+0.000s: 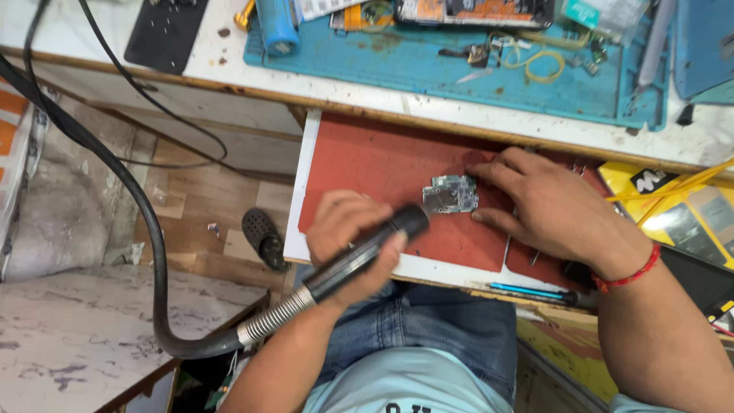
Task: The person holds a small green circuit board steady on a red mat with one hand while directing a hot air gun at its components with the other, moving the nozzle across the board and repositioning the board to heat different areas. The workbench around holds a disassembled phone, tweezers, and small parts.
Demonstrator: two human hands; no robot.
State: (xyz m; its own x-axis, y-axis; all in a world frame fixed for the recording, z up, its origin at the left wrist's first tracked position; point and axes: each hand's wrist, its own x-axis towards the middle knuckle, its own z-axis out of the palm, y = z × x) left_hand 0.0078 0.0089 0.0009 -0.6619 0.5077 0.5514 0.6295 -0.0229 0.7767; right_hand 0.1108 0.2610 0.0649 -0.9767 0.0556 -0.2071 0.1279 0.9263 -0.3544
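Left hand (348,237): closed in a full fist, fingers curled, thumb pressed along the front, knuckles turned up toward the camera. Wrist straight. Left forearm: bare, rising from the lower edge of the view at a slant toward the upper right.

Right hand (547,203): palm down, back of the hand toward the camera, fingers spread and extended to the left, fingertips (480,170) pressed down, thumb low and pointing left. Right wrist: slightly bent. Right forearm: bare, entering from the lower right corner, angled up and to the left.
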